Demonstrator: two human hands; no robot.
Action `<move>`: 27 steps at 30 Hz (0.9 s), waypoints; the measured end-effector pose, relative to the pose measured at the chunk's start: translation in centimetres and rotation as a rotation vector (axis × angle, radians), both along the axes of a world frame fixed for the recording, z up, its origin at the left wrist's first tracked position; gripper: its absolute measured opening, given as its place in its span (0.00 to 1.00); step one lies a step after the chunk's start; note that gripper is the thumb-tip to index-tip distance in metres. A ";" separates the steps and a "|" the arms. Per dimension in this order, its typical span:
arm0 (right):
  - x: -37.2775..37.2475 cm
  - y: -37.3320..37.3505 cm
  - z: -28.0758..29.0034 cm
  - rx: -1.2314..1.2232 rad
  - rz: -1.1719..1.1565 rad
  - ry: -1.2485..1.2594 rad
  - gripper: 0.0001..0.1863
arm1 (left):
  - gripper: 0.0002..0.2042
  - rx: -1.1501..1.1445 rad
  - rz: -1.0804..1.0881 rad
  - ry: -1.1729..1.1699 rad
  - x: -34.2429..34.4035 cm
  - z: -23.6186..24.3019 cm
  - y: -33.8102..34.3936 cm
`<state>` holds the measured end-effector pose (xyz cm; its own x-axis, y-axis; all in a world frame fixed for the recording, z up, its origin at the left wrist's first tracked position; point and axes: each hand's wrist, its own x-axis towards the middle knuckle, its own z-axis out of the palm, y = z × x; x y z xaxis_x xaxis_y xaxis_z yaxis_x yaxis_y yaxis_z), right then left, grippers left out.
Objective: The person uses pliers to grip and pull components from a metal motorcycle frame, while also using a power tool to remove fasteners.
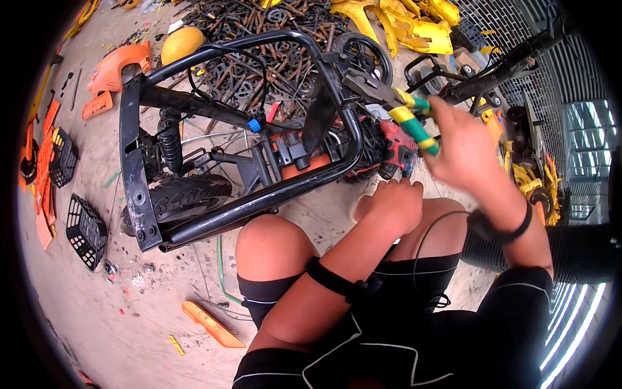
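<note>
Our right hand (pixel 461 144) clamps pliers (pixel 389 96); left hand (pixel 396 206), fingers: we cannot tell. Loose grip could drop pliers against the frame (pixel 259 200).

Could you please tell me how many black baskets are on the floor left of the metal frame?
2: the nearer basket is at lower left; the farther basket is above it, beside the orange pieces. Others may be hidden.

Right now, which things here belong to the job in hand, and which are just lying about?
Likely the job: pliers in your right hand; frame in front of you; perhaps the red power tool near your left hand.

Lying about: black crates, yellow panels, orange panels, scrap pile.
</note>
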<state>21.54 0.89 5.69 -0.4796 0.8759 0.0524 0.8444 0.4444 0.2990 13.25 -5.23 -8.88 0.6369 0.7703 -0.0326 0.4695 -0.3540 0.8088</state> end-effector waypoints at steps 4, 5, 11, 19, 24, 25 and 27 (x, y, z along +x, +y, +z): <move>-1.8 -1.8 0.3 -0.101 -0.179 -0.015 0.38 | 0.13 -0.021 -0.014 0.012 -0.1 0.2 -0.3; -1.6 -0.9 0.2 -0.121 -0.176 -0.026 0.39 | 0.13 -0.019 -0.003 0.008 -0.1 0.2 -0.4; 0.8 11.7 -0.8 0.072 0.373 -0.046 0.40 | 0.16 0.016 0.027 -0.014 0.6 -1.0 0.2; -3.9 19.2 -0.7 -0.062 0.741 -0.010 0.43 | 0.14 0.039 0.034 -0.022 0.1 -1.2 0.2; 0.4 9.9 -1.6 0.049 0.407 -0.004 0.38 | 0.13 0.039 0.067 -0.066 -0.2 -0.2 0.1; 1.4 7.7 -2.3 -0.009 0.315 0.009 0.34 | 0.13 0.049 0.077 -0.061 -0.2 -0.1 -0.3; 0.3 1.4 -2.1 -0.122 0.038 0.089 0.33 | 0.12 0.044 0.050 -0.039 -0.4 0.3 -0.3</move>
